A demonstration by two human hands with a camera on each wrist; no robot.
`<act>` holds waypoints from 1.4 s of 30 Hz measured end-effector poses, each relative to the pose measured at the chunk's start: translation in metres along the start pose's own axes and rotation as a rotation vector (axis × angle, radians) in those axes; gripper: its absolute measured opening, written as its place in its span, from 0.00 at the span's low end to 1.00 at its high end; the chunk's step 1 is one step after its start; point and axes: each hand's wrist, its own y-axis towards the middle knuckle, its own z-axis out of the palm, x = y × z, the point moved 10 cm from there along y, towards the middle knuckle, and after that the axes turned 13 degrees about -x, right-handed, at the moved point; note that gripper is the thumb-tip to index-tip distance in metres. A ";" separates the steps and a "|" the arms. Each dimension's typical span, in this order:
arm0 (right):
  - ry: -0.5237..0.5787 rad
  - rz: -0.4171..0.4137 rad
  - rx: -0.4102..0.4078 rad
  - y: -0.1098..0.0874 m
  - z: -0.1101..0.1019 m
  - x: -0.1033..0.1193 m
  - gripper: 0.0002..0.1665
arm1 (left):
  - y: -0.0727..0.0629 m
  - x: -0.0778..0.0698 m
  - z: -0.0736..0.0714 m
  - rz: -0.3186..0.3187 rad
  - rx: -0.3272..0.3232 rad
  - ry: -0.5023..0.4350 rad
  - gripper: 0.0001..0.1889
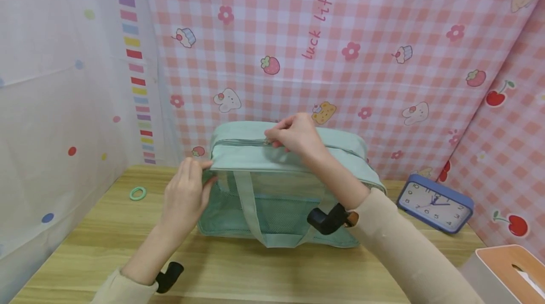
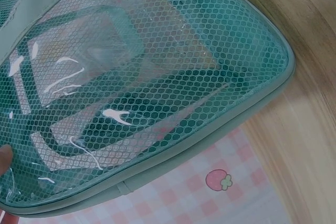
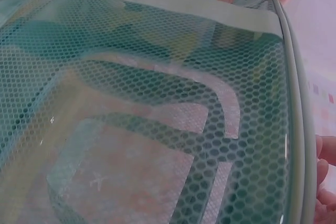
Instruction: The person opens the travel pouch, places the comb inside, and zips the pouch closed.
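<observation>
A mint-green bag (image 1: 264, 159) with clear and mesh sides stands upright on the wooden table, its handle strap (image 1: 244, 195) hanging down the front. My left hand (image 1: 183, 195) pinches the bag's upper left corner between thumb and fingers. Over the middle of the top, my right hand (image 1: 300, 136) pinches the zipper pull, mostly hidden by the fingertips; the zipper (image 1: 238, 142) runs along the top to both sides. Close up in the left wrist view, the mesh panel (image 2: 247, 51) fills much of the frame. The right wrist view shows the mesh (image 3: 157, 82) and a bag edge.
A small green ring (image 1: 138, 193) lies on the table (image 1: 272, 275) left of the bag. To the right stand a blue clock (image 1: 436, 203) and, nearer, a tissue box (image 1: 506, 266) with an orange top. Patterned cloth (image 1: 298, 81) hangs close behind the bag.
</observation>
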 end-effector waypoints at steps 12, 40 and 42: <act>0.095 0.019 0.022 -0.002 0.020 0.007 0.08 | 0.000 -0.001 -0.001 -0.006 -0.007 -0.006 0.21; 0.049 -0.086 0.026 -0.003 0.061 0.035 0.09 | -0.001 0.002 0.001 -0.001 0.004 0.014 0.20; 0.037 -0.108 0.031 -0.004 0.066 0.038 0.09 | -0.002 0.002 0.001 -0.004 0.006 0.014 0.20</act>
